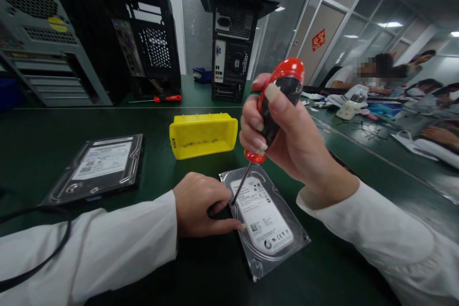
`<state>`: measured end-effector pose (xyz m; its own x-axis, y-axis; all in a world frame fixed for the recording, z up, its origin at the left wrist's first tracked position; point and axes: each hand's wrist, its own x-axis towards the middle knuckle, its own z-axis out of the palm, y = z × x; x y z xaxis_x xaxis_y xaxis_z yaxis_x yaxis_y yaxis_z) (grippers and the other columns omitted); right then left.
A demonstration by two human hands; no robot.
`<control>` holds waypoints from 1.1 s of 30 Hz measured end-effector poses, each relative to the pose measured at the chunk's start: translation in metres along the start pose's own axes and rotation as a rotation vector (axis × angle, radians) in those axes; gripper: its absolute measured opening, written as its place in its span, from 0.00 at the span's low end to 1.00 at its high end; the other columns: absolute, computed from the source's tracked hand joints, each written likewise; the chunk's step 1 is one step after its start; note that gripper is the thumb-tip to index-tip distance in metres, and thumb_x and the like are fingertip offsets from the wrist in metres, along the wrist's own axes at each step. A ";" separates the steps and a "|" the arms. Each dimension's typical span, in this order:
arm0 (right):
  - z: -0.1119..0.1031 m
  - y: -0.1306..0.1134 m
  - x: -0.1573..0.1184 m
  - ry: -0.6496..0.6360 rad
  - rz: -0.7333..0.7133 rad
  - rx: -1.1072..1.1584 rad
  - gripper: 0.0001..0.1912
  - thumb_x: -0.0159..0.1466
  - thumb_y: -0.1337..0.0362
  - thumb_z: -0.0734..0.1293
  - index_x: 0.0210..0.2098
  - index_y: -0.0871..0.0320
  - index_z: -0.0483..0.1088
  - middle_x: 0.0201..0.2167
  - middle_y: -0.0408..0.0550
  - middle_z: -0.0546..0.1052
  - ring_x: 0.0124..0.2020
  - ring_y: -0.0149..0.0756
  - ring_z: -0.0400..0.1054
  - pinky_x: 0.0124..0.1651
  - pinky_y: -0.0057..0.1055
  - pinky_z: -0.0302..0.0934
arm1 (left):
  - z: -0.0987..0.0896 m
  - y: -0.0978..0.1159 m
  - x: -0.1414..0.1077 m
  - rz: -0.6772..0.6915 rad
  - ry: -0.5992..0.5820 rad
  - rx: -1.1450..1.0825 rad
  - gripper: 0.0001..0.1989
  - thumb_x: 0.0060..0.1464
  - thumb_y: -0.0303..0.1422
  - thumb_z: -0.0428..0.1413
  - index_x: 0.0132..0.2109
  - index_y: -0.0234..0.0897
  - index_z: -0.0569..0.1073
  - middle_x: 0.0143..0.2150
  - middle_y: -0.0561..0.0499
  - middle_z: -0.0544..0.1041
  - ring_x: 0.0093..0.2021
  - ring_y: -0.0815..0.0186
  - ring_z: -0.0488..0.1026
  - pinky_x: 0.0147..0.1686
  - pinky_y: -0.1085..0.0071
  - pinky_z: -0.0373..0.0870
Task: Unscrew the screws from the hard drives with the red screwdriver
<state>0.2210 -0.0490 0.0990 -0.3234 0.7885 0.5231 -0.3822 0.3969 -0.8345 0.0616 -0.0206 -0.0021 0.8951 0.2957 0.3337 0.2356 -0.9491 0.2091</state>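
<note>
A hard drive with a white label lies tilted on the green table in front of me. My right hand is wrapped round the red and black handle of a screwdriver. Its shaft slants down to the left, and the tip meets the drive's left edge. My left hand rests at that same edge, thumb stretched onto the drive and index finger curled near the tip; its other fingers are mostly hidden. Behind the drive sits a yellow bin with small dark bits inside. Another hard drive lies to the left.
Computer cases stand along the back, with more cases at the left. A second screwdriver lies before them. A blue bin is behind. At the right are cables, papers, a pale bottle and seated people.
</note>
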 end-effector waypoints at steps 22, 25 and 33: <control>0.000 -0.005 -0.001 -0.056 -0.070 -0.023 0.11 0.66 0.58 0.54 0.46 0.54 0.56 0.28 0.41 0.64 0.23 0.28 0.63 0.29 0.28 0.61 | -0.001 0.006 0.000 -0.071 -0.020 -0.039 0.06 0.48 0.36 0.49 0.30 0.39 0.60 0.21 0.57 0.67 0.19 0.69 0.63 0.20 0.73 0.52; -0.003 -0.013 0.000 -0.006 -0.056 -0.056 0.07 0.62 0.65 0.56 0.40 0.57 0.61 0.34 0.43 0.67 0.30 0.29 0.66 0.37 0.30 0.65 | -0.001 0.005 0.000 -0.061 -0.033 -0.018 0.07 0.51 0.37 0.48 0.33 0.39 0.60 0.22 0.57 0.67 0.19 0.68 0.64 0.20 0.73 0.52; -0.001 -0.012 -0.002 0.026 -0.040 -0.065 0.06 0.59 0.61 0.63 0.35 0.53 0.61 0.27 0.39 0.67 0.23 0.25 0.62 0.29 0.25 0.61 | -0.002 0.007 0.001 -0.068 -0.035 0.010 0.07 0.50 0.37 0.48 0.31 0.40 0.58 0.19 0.59 0.62 0.17 0.69 0.60 0.19 0.74 0.50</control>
<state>0.2275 -0.0546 0.1083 -0.2861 0.7832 0.5521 -0.3366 0.4573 -0.8232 0.0636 -0.0266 0.0019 0.8896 0.3561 0.2862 0.3004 -0.9279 0.2207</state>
